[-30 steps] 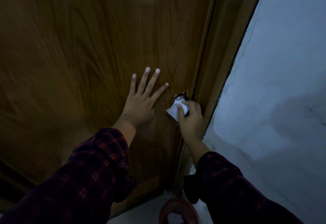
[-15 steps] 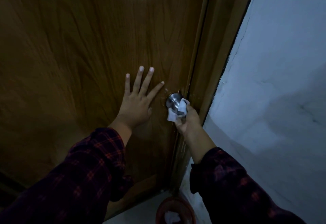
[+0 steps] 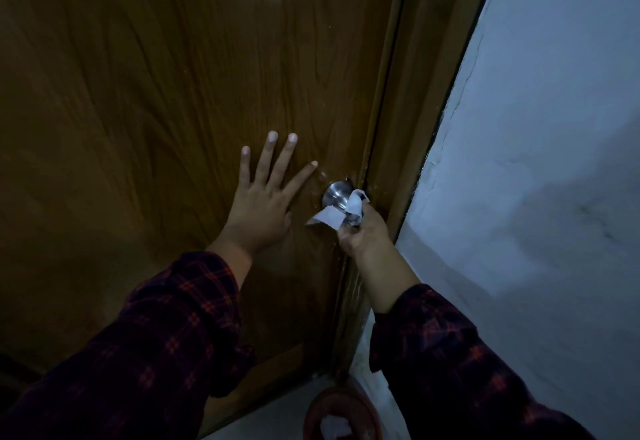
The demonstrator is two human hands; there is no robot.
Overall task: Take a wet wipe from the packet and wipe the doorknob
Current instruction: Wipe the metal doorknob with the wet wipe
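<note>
Wiping the round brushed-metal doorknob point(image 3: 335, 194) from its right side.

I am pressing my left hand point(image 3: 260, 207), fingers spread, flat on the brown wooden door point(image 3: 173, 93) to steady it, while my right hand point(image 3: 363, 233) is pinching the crumpled white wet wipe point(image 3: 337, 214) against the knob.

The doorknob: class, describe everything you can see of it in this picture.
The doorknob is a round, brushed silver-metal knob, dull-shiny in dim light. It sits at the right edge of the brown wooden door, beside the frame. Its upper left face is bare; the lower right is covered by a crumpled white wet wipe held by the right hand. The left hand lies flat on the door nearby, not touching it.
</note>
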